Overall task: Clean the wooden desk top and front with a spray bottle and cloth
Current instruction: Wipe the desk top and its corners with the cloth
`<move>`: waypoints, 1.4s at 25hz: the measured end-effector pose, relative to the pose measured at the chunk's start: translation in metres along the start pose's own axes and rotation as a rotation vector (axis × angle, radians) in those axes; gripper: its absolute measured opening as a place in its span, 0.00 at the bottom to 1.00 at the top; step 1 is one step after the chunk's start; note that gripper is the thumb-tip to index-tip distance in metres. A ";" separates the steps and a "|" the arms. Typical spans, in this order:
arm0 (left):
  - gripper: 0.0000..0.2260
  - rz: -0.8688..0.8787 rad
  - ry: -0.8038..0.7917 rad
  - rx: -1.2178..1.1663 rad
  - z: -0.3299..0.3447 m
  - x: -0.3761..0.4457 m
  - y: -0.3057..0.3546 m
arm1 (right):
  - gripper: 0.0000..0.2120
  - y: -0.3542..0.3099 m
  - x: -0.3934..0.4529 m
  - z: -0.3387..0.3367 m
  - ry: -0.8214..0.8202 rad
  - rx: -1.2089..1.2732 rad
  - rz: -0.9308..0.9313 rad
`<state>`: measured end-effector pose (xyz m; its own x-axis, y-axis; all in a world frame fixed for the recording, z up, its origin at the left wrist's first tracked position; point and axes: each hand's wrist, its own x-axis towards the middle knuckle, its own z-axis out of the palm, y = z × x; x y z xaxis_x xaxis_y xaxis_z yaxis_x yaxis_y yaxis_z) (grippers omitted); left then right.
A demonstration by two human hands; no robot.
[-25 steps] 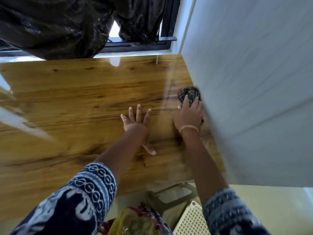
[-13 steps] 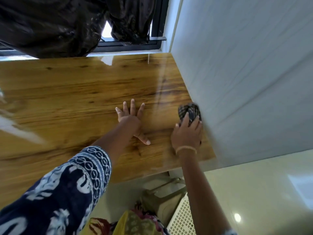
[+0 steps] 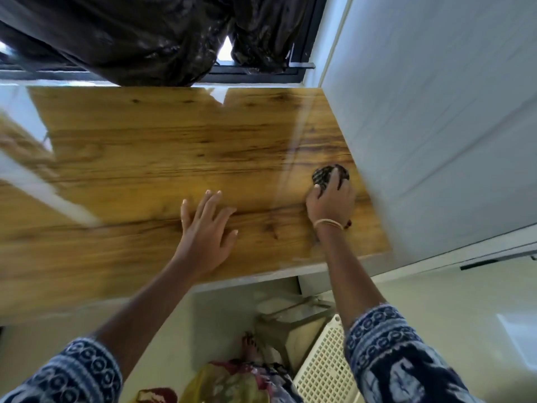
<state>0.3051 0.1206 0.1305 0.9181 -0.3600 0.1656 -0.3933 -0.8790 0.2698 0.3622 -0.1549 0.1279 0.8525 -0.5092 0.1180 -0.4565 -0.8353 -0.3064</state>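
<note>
The wooden desk top [image 3: 139, 158] is glossy and spans the view. My right hand [image 3: 331, 203] curls over a bunched dark patterned cloth [image 3: 321, 174] and holds it against the top, close to the right wall. A bit of the cloth shows by my wrist. My left hand [image 3: 205, 228] lies flat on the wood with fingers spread, about a hand's width left of the right one. No spray bottle is in view.
A white wall panel [image 3: 436, 117] borders the desk's right end. Dark curtains [image 3: 139, 39] hang over the window at the back edge. Below the front edge stand a stool [image 3: 286, 321] and a white lattice basket [image 3: 322, 370].
My right hand has slid the cloth along the wall side, toward the desk's front edge. My left hand stays flat on the top, its fingers now closer together.
</note>
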 end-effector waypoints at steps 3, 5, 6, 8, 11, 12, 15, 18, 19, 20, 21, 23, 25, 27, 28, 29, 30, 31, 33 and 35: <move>0.17 -0.095 0.083 0.024 -0.008 -0.042 -0.026 | 0.28 -0.095 -0.037 0.023 -0.138 0.077 -0.313; 0.19 -0.190 0.144 0.030 -0.015 -0.068 -0.042 | 0.26 -0.161 -0.083 0.041 -0.273 0.084 -0.685; 0.19 -0.224 0.175 0.033 -0.018 -0.079 -0.049 | 0.25 -0.183 -0.104 0.046 -0.357 0.089 -0.863; 0.19 -0.266 0.217 0.038 -0.022 -0.102 -0.059 | 0.24 -0.199 -0.111 0.047 -0.481 0.086 -1.097; 0.20 -0.335 0.193 0.055 -0.018 -0.124 -0.067 | 0.24 -0.175 -0.051 0.050 -0.337 0.099 -0.986; 0.20 -0.356 0.167 0.060 -0.014 -0.129 -0.066 | 0.24 -0.158 -0.025 0.049 -0.292 0.079 -0.833; 0.22 -0.406 0.118 0.074 -0.007 -0.136 -0.064 | 0.26 -0.112 0.024 0.041 -0.246 0.026 -0.308; 0.22 -0.398 0.120 0.153 -0.002 -0.136 -0.065 | 0.30 -0.141 0.006 0.044 -0.256 -0.096 -0.005; 0.22 -0.387 0.126 0.167 0.000 -0.137 -0.066 | 0.31 -0.162 -0.007 0.048 -0.245 -0.115 -0.054; 0.22 -0.379 0.132 0.178 0.001 -0.137 -0.067 | 0.30 -0.185 -0.023 0.052 -0.243 -0.111 -0.174; 0.22 -0.377 0.137 0.189 0.001 -0.137 -0.067 | 0.29 -0.207 -0.039 0.055 -0.265 -0.097 -0.338; 0.22 -0.381 0.147 0.206 0.001 -0.137 -0.067 | 0.28 -0.247 -0.081 0.062 -0.330 -0.095 -0.702; 0.22 -0.381 0.149 0.219 0.001 -0.137 -0.066 | 0.26 -0.271 -0.126 0.063 -0.432 -0.089 -1.028; 0.22 -0.375 0.151 0.224 0.001 -0.138 -0.066 | 0.25 -0.275 -0.142 0.060 -0.576 -0.066 -1.241; 0.22 -0.371 0.153 0.226 0.000 -0.138 -0.066 | 0.25 -0.270 -0.134 0.057 -0.589 -0.037 -1.279; 0.22 -0.368 0.155 0.228 0.000 -0.138 -0.066 | 0.25 -0.261 -0.121 0.056 -0.545 -0.013 -1.252; 0.22 -0.367 0.154 0.230 0.000 -0.138 -0.067 | 0.25 -0.249 -0.102 0.054 -0.481 0.014 -1.151; 0.22 -0.367 0.150 0.231 0.001 -0.138 -0.067 | 0.25 -0.232 -0.081 0.053 -0.406 0.033 -0.995; 0.22 -0.366 0.141 0.228 0.001 -0.138 -0.068 | 0.25 -0.185 -0.042 0.047 -0.294 0.040 -0.636; 0.22 -0.367 0.136 0.221 0.002 -0.138 -0.069 | 0.25 -0.134 -0.024 0.037 -0.205 0.024 -0.326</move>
<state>0.2059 0.2306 0.0871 0.9745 0.0191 0.2237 -0.0098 -0.9918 0.1273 0.4119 -0.0232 0.1315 0.9863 -0.1634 0.0224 -0.1488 -0.9404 -0.3058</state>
